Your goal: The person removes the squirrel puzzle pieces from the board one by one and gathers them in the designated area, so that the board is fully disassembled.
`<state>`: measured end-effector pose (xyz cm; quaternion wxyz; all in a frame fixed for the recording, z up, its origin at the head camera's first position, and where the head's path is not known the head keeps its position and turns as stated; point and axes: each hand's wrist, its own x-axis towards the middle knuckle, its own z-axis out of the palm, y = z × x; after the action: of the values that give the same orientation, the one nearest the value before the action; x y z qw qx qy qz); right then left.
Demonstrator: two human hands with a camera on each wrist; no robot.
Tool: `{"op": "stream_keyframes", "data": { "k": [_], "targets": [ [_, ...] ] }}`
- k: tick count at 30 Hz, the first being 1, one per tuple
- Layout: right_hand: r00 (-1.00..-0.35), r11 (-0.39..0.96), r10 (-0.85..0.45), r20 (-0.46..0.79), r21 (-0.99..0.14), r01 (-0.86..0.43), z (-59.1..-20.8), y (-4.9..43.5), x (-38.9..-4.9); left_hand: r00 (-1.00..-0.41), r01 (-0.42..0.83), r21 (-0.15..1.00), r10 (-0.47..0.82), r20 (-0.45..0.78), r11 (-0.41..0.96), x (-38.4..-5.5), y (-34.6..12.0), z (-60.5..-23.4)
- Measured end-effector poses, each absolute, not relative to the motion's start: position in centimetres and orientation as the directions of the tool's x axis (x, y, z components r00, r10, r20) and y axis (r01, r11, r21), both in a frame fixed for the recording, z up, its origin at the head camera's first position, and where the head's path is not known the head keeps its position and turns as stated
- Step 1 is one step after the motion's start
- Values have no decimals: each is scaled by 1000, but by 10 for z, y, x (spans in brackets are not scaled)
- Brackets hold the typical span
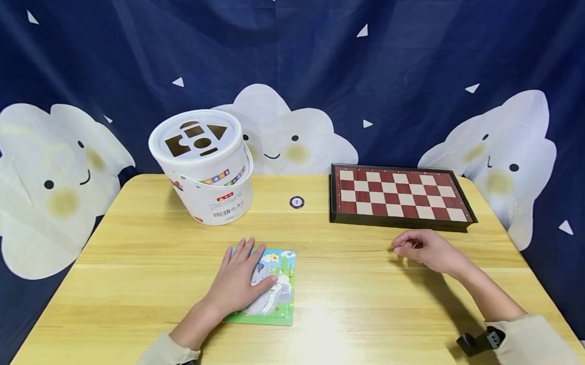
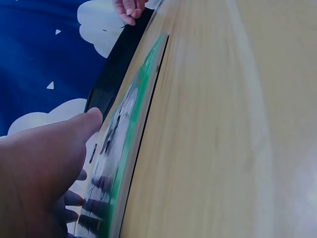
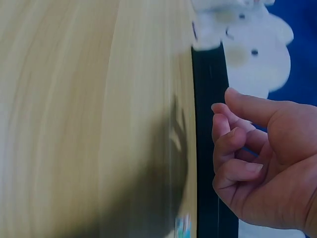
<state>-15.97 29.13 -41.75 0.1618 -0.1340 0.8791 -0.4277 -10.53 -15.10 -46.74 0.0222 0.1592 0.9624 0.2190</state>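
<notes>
A flat picture puzzle (image 1: 285,293) with a green border and a grey cartoon animal lies on the table. My left hand (image 1: 238,279) is spread over its left part, fingers straight and thumb out across the picture. In the left wrist view the hand (image 2: 44,153) is just above or touching the glossy surface (image 2: 138,94); I cannot tell which. My right hand (image 1: 430,249) hovers over the table in front of the chessboard (image 1: 397,193), fingers loosely curled. Nothing shows between the fingers of this hand (image 3: 267,153) in the right wrist view.
A white lidded bucket (image 1: 213,181) with shaped holes in its lid and a handle stands at the back left. A small round dark-and-white token (image 1: 297,202) lies between bucket and chessboard. A dark blue curtain (image 1: 315,49) with clouds hangs behind the table (image 1: 348,290).
</notes>
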Motion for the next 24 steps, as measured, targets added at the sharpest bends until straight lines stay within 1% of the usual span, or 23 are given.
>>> {"op": "stream_keyframes", "data": {
  "k": [7, 11, 17, 24],
  "targets": [
    [-890, 599, -422, -171, -790, -132, -416, 243, -167, -946, 308, 447, 320, 51, 840, -99, -166, -466],
    [-875, 570, -454, -167, -810, -141, -421, 212, -170, -950, 303, 425, 306, 63, 853, -93, -178, -463],
    [-862, 525, -497, -100, -826, -207, -427, 165, -169, -951, 294, 420, 306, 41, 858, -85, -189, -463],
    [-867, 495, -497, -39, -833, -246, -434, 114, -165, -943, 319, 418, 331, 46, 851, -82, -190, -471]
  ]
}}
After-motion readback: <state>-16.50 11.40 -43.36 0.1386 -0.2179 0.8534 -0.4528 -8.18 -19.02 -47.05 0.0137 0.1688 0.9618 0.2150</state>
